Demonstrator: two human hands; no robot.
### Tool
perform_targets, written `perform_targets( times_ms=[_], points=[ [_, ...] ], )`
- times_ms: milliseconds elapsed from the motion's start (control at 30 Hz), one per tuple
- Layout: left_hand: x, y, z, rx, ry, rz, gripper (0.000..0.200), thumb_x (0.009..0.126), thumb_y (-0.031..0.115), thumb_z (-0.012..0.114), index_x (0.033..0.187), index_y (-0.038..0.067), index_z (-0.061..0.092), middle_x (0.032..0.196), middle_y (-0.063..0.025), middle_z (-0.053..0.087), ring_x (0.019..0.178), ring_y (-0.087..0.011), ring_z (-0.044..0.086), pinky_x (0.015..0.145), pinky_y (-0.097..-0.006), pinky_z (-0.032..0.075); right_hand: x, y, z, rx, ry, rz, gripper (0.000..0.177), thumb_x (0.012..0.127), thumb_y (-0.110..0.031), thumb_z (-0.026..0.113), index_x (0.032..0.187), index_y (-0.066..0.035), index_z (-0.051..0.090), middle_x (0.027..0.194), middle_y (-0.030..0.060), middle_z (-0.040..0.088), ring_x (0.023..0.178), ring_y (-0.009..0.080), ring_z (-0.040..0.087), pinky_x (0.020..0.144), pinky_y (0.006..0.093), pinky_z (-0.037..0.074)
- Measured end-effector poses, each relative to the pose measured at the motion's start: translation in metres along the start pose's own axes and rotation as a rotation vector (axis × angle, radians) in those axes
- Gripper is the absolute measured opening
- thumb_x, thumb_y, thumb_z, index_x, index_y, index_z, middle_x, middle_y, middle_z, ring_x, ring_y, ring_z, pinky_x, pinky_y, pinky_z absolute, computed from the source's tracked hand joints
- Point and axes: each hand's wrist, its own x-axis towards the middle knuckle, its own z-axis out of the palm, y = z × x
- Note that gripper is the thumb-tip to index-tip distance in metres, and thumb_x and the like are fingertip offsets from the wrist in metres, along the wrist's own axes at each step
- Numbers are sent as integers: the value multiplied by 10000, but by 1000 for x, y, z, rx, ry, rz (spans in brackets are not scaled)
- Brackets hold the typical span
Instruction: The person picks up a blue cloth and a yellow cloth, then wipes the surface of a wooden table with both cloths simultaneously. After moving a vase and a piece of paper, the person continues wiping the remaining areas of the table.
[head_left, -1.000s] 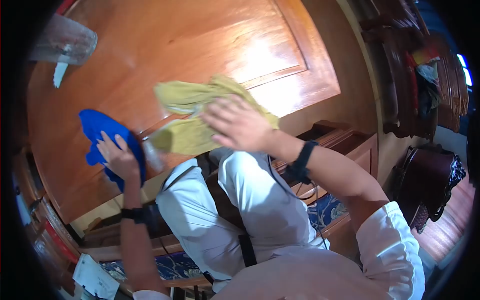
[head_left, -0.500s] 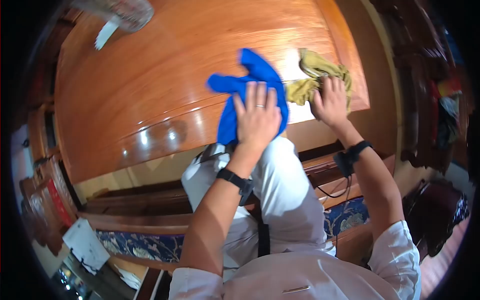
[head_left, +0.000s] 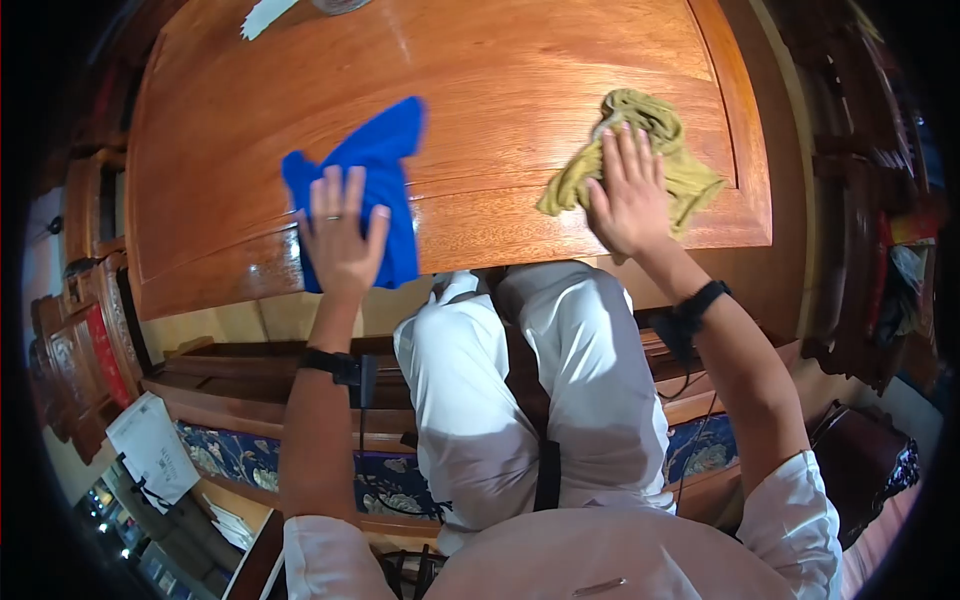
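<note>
A blue cloth (head_left: 393, 190) lies on the wooden table (head_left: 480, 130), left of the middle, near the edge closest to me. My left hand (head_left: 343, 232) rests flat on it, palm down, with the fingers spread. On the right side of the table is a crumpled olive-yellow cloth (head_left: 655, 118). My right hand (head_left: 630, 198) presses on this cloth with its fingers stretched out and the thumb apart. Neither hand has its fingers wrapped round a cloth.
At the table's far left edge stand a partly visible clear object (head_left: 340, 5) and a white item (head_left: 265, 15). Below the table is a wooden bench with a blue floral cushion (head_left: 395, 480). Carved dark furniture (head_left: 865, 460) is at the right.
My left hand and the blue cloth have moved left across the table. My right hand has shifted slightly left on the yellow cloth, which is now more spread out.
</note>
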Motion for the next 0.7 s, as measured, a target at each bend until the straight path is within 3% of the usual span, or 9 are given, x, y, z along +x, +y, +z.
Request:
perform_targets(
  times_ms=[100,200,233,300,467,600,700],
  points=[
    [17,-2,15,151,-23,-537,630,1039,567,372,1591,268,332,1668,-105,268,1523,-348,259,1200,-627,197,24,-33,0,57,-2,-63,708,1014,-462,404,1585,-58,292,1649,223,240,1540,411,172,1237,580,123],
    [21,4,18,151,-18,-632,638,1040,580,342,1594,263,325,1669,-109,265,1522,-354,257,1198,-625,205,46,-67,6,93,3,-106,712,1013,-467,395,1581,-51,293,1650,216,242,1542,407,173,1243,575,114],
    [20,3,19,142,-1,-616,634,1041,579,341,1590,261,333,1666,-115,271,1521,-361,258,1193,-625,215,48,-77,8,92,-4,-97,712,1013,-467,395,1581,-51,293,1650,216,242,1542,407,173,1243,575,114],
    [20,4,19,134,5,-602,628,1042,562,358,1583,242,352,1657,-131,289,1515,-371,269,1189,-634,218,50,-91,7,128,-45,-288,701,1019,-488,380,1586,-84,300,1659,179,245,1548,379,175,1248,567,112],
    [16,2,19,102,74,-549,613,1037,532,408,1555,204,407,1621,-173,350,1495,-406,297,1158,-664,242,52,-53,4,186,-78,-385,691,1014,-587,395,1586,-203,337,1655,117,284,1549,311,202,1251,544,133],
    [14,3,19,96,106,-515,597,1036,513,435,1539,192,433,1603,-185,376,1476,-421,325,1140,-667,272,36,28,-7,92,2,-187,728,950,-660,513,1540,-242,427,1605,130,376,1527,321,258,1246,539,156],
    [16,1,19,131,106,-515,584,1038,508,444,1523,183,459,1595,-189,389,1462,-423,348,1115,-664,315,11,90,-12,81,16,-29,735,932,-637,571,1542,-251,432,1607,133,376,1522,318,273,1243,535,165]
  ],
)
